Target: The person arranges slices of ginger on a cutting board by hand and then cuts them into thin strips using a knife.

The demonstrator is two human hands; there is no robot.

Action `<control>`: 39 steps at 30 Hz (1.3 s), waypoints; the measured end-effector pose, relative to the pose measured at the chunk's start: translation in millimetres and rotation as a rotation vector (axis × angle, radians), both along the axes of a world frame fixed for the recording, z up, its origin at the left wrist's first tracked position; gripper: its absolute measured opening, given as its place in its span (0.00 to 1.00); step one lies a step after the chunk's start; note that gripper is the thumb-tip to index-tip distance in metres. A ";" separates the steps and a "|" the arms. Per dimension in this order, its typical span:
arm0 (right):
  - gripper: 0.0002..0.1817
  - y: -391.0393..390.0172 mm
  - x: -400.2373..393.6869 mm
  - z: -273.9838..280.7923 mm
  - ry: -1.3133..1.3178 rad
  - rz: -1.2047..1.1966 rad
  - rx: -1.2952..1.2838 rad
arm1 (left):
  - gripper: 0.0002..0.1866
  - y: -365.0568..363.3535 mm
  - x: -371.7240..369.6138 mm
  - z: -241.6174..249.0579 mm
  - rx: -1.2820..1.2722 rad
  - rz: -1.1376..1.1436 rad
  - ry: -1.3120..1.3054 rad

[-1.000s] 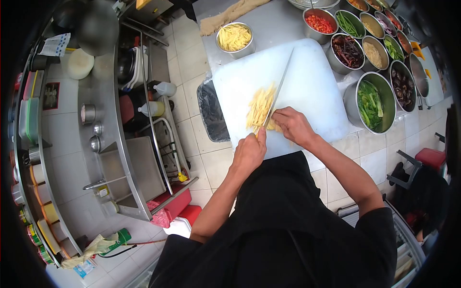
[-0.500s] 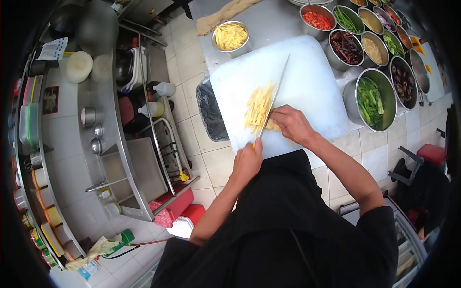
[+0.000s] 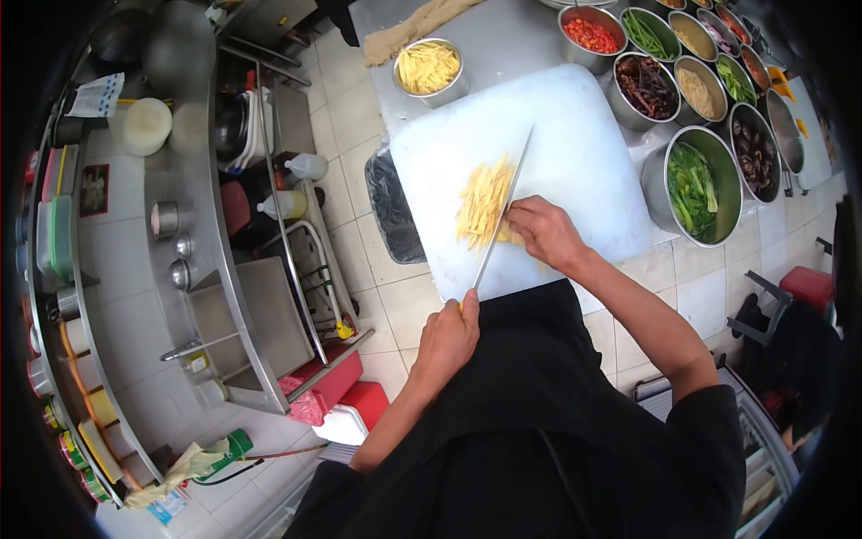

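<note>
While right hand (image 3: pixel 546 232) hides uncut piece, probably potato.

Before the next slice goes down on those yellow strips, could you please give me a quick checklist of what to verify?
1. Left hand closed on the knife handle: ok.
2. Right hand pressing the uncut piece beside the blade: ok.
3. Right fingertips curled back from the edge: cannot tell.
4. Cut strips piled on the blade's far side from the right hand: ok.
5. Bare room left on the cutting board: ok.
6. Board steady on the counter: cannot tell.
</note>
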State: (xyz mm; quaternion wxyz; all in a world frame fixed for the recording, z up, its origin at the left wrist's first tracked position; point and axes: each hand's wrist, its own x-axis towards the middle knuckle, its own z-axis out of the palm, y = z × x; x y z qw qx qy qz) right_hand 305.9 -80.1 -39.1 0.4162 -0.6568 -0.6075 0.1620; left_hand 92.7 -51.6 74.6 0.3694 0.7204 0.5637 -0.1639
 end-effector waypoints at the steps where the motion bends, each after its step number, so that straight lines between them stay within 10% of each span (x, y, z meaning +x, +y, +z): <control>1: 0.12 -0.3 -0.1 -0.4 0.013 0.006 0.000 | 0.31 -1.0 -0.6 -0.1 -0.005 0.000 0.021; 4: 0.12 -1.3 1.0 0.1 0.010 0.005 0.005 | 0.30 1.1 -7.6 -69.9 0.135 -0.117 -0.130; 39: 0.08 -4.7 -2.5 1.6 0.032 -0.044 0.021 | 0.32 0.3 2.1 -0.7 0.013 0.001 0.009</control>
